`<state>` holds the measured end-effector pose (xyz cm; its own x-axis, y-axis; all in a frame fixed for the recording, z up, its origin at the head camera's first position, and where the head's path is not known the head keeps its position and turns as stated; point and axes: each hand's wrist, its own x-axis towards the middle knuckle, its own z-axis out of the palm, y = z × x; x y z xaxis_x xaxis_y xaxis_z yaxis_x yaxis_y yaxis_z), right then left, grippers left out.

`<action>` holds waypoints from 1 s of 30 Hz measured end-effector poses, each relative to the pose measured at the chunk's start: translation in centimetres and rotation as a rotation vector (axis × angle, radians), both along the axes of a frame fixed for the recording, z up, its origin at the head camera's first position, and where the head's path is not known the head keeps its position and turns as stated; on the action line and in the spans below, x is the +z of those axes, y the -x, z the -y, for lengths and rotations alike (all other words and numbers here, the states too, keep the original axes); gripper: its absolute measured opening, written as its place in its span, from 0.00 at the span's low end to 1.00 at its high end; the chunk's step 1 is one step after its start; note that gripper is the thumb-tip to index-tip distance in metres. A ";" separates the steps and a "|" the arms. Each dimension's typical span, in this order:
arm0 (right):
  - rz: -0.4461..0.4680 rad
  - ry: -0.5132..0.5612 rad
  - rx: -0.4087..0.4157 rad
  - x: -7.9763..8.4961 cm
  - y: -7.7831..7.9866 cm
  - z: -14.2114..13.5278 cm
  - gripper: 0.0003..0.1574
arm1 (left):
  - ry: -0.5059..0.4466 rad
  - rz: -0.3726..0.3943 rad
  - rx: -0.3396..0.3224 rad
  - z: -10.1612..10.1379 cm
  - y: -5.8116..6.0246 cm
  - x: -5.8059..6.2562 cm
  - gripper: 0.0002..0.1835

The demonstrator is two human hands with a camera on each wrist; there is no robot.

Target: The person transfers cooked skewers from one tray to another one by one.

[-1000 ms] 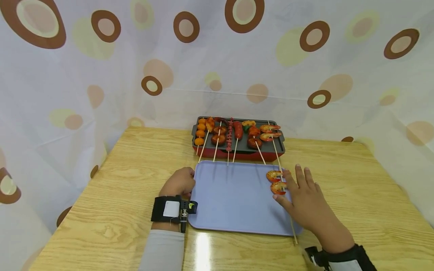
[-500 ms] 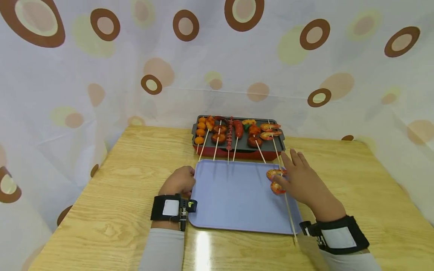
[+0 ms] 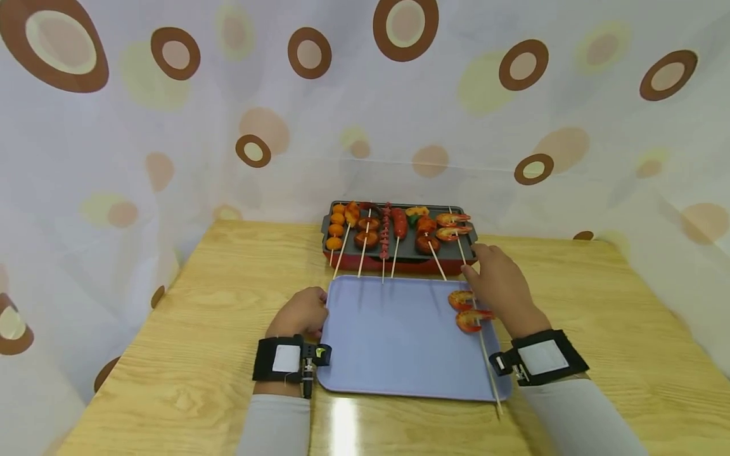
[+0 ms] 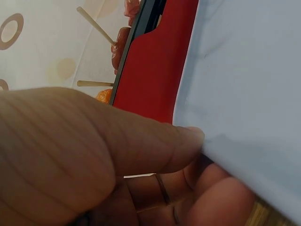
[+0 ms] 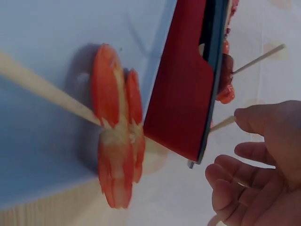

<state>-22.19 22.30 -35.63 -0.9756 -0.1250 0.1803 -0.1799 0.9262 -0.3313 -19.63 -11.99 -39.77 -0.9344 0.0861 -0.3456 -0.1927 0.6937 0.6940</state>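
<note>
A pale blue tray (image 3: 399,342) lies in front of a red toy grill (image 3: 419,267) in the head view. My left hand (image 3: 298,313) grips the tray's left edge, its thumb (image 4: 183,141) on the rim and the fingers curled beneath. On the tray's right side rests a shrimp skewer (image 3: 469,321), its stick reaching past the front edge. Another shrimp skewer (image 3: 453,234) lies on the grill's right end, its stick slanting toward the tray. Beside that stick is my right hand (image 3: 502,282); in the right wrist view its thumb tip overlaps the stick's end, the fingers loosely bent and apart.
Several other skewers cross the grill, among them orange balls (image 3: 337,230), a sausage (image 3: 400,223) and mushroom-like slices (image 3: 367,239). Their sticks point toward the tray's far edge. Wooden tabletop (image 3: 228,297) surrounds the tray, with a patterned cloth (image 3: 365,114) behind.
My right hand has moved forward from over the shrimp skewer on the tray to the grill's right front corner, uncovering that skewer. My left hand stays on the tray's edge.
</note>
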 end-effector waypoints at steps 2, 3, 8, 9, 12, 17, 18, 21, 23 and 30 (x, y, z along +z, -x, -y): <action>-0.005 0.016 -0.033 -0.3 0.5 0.1 0.32 | 0.002 0.002 0.005 0.1 0.2 0.1 0.15; -0.005 0.024 -0.048 -0.4 0.7 0.2 0.32 | 0.002 0.003 0.007 0.1 0.2 0.2 0.15; 0.016 0.086 -0.069 -0.7 1.2 0.4 0.29 | -0.007 0.008 0.019 0.0 0.1 0.1 0.15; 0.025 0.101 -0.066 -0.8 1.3 0.3 0.28 | -0.007 0.011 0.020 0.0 0.1 0.1 0.15; 0.055 0.142 -0.048 -1.2 1.5 0.2 0.29 | -0.006 0.017 0.028 -0.2 0.1 0.1 0.15; 0.089 0.179 -0.029 -1.7 1.2 0.0 0.31 | -0.014 0.011 0.034 -0.4 0.0 0.3 0.16; 0.090 0.190 -0.033 -1.7 1.1 0.0 0.30 | -0.015 0.005 0.031 -0.4 0.0 0.3 0.16; 0.085 0.225 -0.060 -1.6 1.1 0.0 0.27 | -0.025 0.003 0.031 -0.4 -0.1 0.4 0.17; 0.087 0.242 -0.082 -1.4 1.3 0.0 0.25 | -0.024 0.007 0.031 -0.4 -0.2 0.4 0.17; 0.140 0.260 -0.108 -0.8 2.0 0.1 0.21 | -0.015 0.017 0.033 -0.3 -0.1 0.6 0.17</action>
<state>-24.17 22.18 -36.48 -0.9984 0.0138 0.0556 -0.0207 0.8184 -0.5742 -19.52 -11.65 -39.16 -0.9310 0.0603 -0.3601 -0.2271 0.6766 0.7004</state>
